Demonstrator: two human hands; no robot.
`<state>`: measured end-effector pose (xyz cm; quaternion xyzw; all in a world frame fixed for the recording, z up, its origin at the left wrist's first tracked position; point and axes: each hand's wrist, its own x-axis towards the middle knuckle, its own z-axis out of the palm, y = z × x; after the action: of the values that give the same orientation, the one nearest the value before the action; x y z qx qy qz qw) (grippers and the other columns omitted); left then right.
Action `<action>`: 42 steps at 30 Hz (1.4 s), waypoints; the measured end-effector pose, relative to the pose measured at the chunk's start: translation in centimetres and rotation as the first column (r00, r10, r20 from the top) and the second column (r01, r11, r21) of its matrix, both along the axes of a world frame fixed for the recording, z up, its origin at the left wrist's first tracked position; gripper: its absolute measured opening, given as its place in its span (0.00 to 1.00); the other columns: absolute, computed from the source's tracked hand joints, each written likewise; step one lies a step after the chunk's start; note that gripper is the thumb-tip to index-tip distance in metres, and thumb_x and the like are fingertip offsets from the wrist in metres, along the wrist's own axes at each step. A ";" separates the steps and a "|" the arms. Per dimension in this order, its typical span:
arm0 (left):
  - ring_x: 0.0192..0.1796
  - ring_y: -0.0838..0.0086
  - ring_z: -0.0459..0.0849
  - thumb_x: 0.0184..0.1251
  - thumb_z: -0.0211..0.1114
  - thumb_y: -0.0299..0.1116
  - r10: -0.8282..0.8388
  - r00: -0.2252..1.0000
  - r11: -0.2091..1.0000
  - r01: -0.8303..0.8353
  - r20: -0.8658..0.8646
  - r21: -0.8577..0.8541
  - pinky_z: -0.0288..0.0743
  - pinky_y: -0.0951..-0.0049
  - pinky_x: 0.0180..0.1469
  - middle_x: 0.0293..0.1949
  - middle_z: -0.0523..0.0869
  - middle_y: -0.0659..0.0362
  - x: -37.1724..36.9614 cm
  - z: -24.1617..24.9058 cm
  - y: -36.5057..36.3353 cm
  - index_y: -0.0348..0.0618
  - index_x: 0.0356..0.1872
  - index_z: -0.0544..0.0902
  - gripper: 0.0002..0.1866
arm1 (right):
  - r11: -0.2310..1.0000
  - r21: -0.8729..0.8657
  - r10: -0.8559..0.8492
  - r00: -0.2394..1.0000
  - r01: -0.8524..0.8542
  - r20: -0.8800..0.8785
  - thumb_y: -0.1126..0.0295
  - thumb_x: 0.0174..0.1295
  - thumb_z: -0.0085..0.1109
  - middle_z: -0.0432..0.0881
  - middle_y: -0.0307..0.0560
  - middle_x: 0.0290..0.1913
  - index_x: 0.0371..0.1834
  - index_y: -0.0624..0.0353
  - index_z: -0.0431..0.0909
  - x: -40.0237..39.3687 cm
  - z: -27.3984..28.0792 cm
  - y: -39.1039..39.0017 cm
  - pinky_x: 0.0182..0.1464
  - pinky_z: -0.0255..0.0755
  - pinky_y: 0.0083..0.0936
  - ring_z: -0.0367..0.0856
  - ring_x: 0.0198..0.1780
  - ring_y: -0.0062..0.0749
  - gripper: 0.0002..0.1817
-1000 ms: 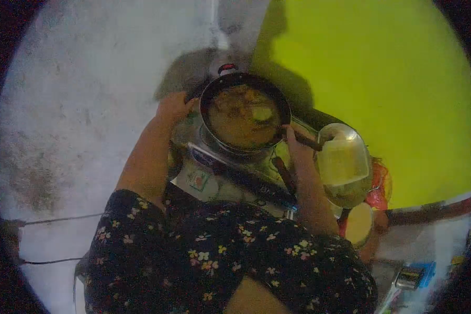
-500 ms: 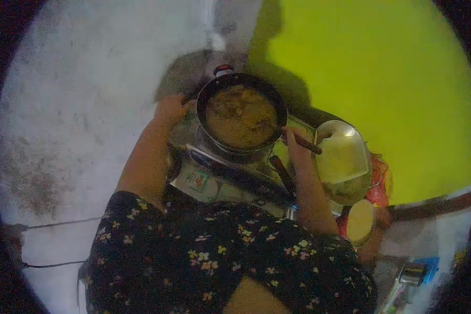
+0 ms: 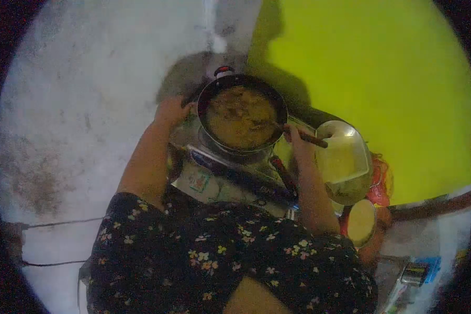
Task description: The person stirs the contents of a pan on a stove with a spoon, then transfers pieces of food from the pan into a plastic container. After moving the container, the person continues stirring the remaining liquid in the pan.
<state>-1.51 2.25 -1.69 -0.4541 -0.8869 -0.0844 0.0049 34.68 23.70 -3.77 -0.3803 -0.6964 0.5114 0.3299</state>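
Observation:
A dark wok (image 3: pixel 200 112) sits on a gas stove (image 3: pixel 230 180), holding a brownish-yellow stew with lumps (image 3: pixel 240 112). My right hand (image 3: pixel 295 137) is closed around a cooking utensil (image 3: pixel 314 139) with a brown handle. The utensil's far end dips into the food at the wok's right side, so its shape is hidden. At the wok's left edge, my left hand (image 3: pixel 172 111) has its fingers curled beside the rim. What those fingers grip is too dark to make out. The wok's long handle (image 3: pixel 283 175) points toward me, below my right hand.
Right of the stove stands a shiny metal bowl (image 3: pixel 345 157) with pale contents or a lid. Close by are a red plastic bag (image 3: pixel 381 180) and a round pale-topped container (image 3: pixel 361 224). A metal cylinder (image 3: pixel 414 273) lies lower right. Walls rise behind the stove.
My right hand and the utensil handle have shifted slightly to the right. The lumps in the stew have moved a little. My left hand stays at the wok's left edge.

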 end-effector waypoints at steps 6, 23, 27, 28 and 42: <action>0.51 0.51 0.81 0.67 0.48 0.62 0.025 0.999 1.000 -0.025 0.020 0.019 0.74 0.51 0.52 0.47 0.84 0.46 0.9 0.5 -0.5 0.42 0.50 0.81 0.32 | 0.985 0.160 0.067 0.998 -0.068 0.014 0.68 0.63 0.60 0.85 0.44 0.38 0.38 0.58 0.83 -1.5 5.1 -1.7 0.45 0.76 0.24 0.83 0.39 0.30 0.07; 0.57 0.51 0.78 0.66 0.49 0.62 0.069 0.997 0.997 -0.070 0.045 0.024 0.71 0.54 0.58 0.51 0.82 0.45 0.5 -0.2 -0.4 0.39 0.57 0.76 0.35 | 0.584 0.740 0.274 0.939 -0.333 0.207 0.76 0.45 0.63 0.79 0.50 0.33 0.46 0.56 0.77 -2.6 3.8 0.3 0.37 0.73 0.36 0.79 0.36 0.46 0.20; 0.56 0.50 0.78 0.67 0.49 0.62 0.080 0.985 0.996 -0.071 0.153 -0.061 0.71 0.52 0.57 0.51 0.82 0.44 0.8 1.5 -0.1 0.40 0.55 0.77 0.34 | 0.344 0.880 0.248 0.935 -0.328 0.252 0.75 0.46 0.62 0.78 0.49 0.34 0.49 0.56 0.76 -2.7 5.5 -2.0 0.39 0.73 0.35 0.79 0.38 0.46 0.22; 0.56 0.50 0.78 0.67 0.49 0.62 0.070 0.985 0.996 -0.061 0.157 -0.060 0.71 0.52 0.57 0.51 0.81 0.44 0.8 1.7 -0.2 0.40 0.55 0.77 0.34 | 0.363 0.868 0.270 0.930 -0.339 0.251 0.75 0.47 0.62 0.78 0.49 0.34 0.49 0.56 0.76 -2.7 5.2 -2.4 0.39 0.73 0.35 0.79 0.37 0.46 0.22; 0.53 0.49 0.79 0.67 0.49 0.61 0.054 0.992 0.996 -0.045 0.110 -0.079 0.72 0.52 0.56 0.50 0.81 0.43 0.8 1.6 0.2 0.38 0.51 0.79 0.33 | 0.602 0.673 0.382 0.895 -0.429 0.229 0.75 0.55 0.55 0.79 0.50 0.38 0.50 0.55 0.76 -3.0 2.9 -1.0 0.44 0.74 0.36 0.79 0.42 0.47 0.17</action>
<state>-0.71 2.50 -0.04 -0.4264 -0.8994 -0.0759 -0.0602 31.64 22.66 -0.84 -0.0710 -0.9157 0.2530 0.3040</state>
